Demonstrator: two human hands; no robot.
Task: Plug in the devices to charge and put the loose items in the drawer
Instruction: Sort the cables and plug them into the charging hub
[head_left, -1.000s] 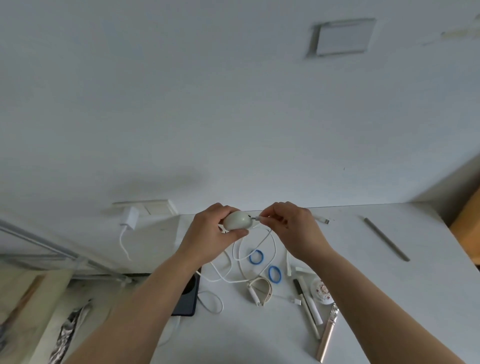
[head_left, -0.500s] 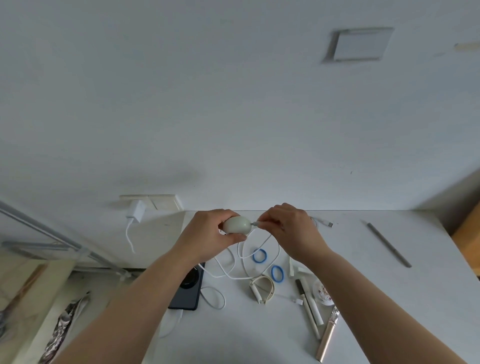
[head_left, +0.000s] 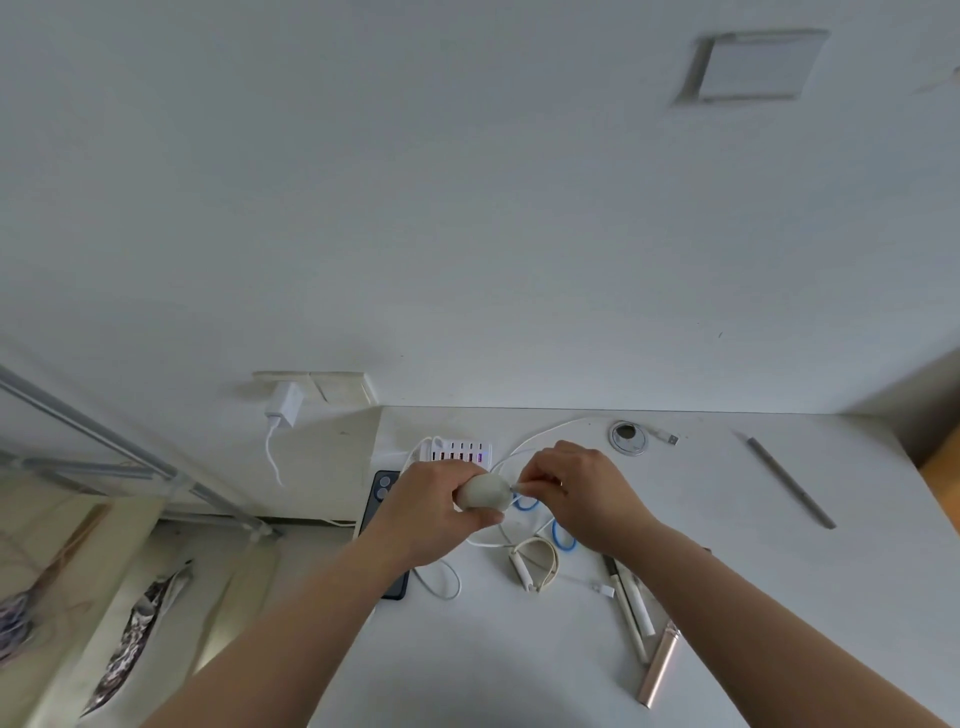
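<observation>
Item in hand: your left hand (head_left: 431, 512) grips the egg-shaped device (head_left: 485, 492) above the tabletop (head_left: 779, 571); your right hand (head_left: 582, 488) pinches a cable plug (head_left: 518, 487) at its end, apparently not seated. Outstanding: 2 blue bands (head_left: 563, 538), pens (head_left: 631, 605), other loose items undrawered.

Both bare forearms reach forward from the lower edge of the view and converge over the desk. The left hand (head_left: 434, 506) is turned palm-inward, its fingers curled round a small grey rounded device (head_left: 484, 491), thumb underneath. The right hand (head_left: 582, 486) faces it, knuckles up, wrist bent slightly, its fingertips (head_left: 524, 480) pinching a cable plug (head_left: 517, 487) right at the device's end. The two hands nearly touch.
</observation>
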